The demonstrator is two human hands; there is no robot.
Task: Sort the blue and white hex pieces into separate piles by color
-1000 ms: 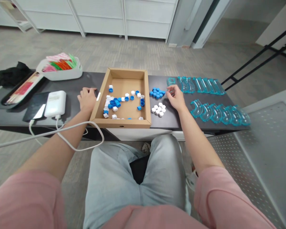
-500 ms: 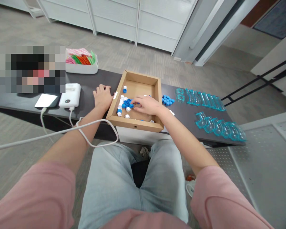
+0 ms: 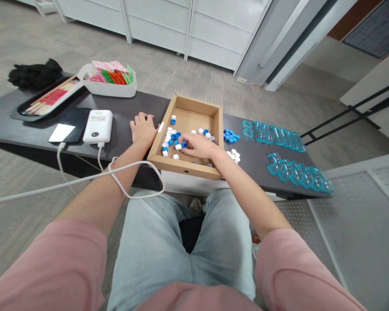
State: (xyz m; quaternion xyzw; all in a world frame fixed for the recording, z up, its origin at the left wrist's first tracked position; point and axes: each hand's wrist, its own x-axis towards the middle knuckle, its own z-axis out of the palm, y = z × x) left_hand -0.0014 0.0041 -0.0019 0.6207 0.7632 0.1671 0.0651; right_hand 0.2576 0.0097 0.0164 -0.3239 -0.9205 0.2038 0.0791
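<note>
My right hand (image 3: 197, 146) reaches into a shallow cardboard box (image 3: 199, 172). Its thumb and fingers close around a blue hexagonal piece (image 3: 184, 144). Several blue and white small pieces lie loose just left of these fingertips, including a white piece (image 3: 175, 157) near the box's front wall. More pieces, such as a white one (image 3: 200, 131), lie beyond the hand, and its palm hides part of the box floor. My left hand (image 3: 143, 129) rests with fingers spread on the dark table (image 3: 142, 103), against the box's left side, and holds nothing.
Right of the box lie blue hexagonal pieces (image 3: 231, 136), white pieces (image 3: 234, 156) and rows of teal clear plastic parts (image 3: 298, 175). On the left are a white power bank (image 3: 98, 126), a phone (image 3: 73, 123), a black tray (image 3: 19, 113) and a white basket (image 3: 113, 89). A white cable (image 3: 84, 177) crosses my left forearm.
My right hand's fingers have drawn in around a blue piece, and it has shifted slightly right. White pieces beyond it are now uncovered. My left hand stays beside the box.
</note>
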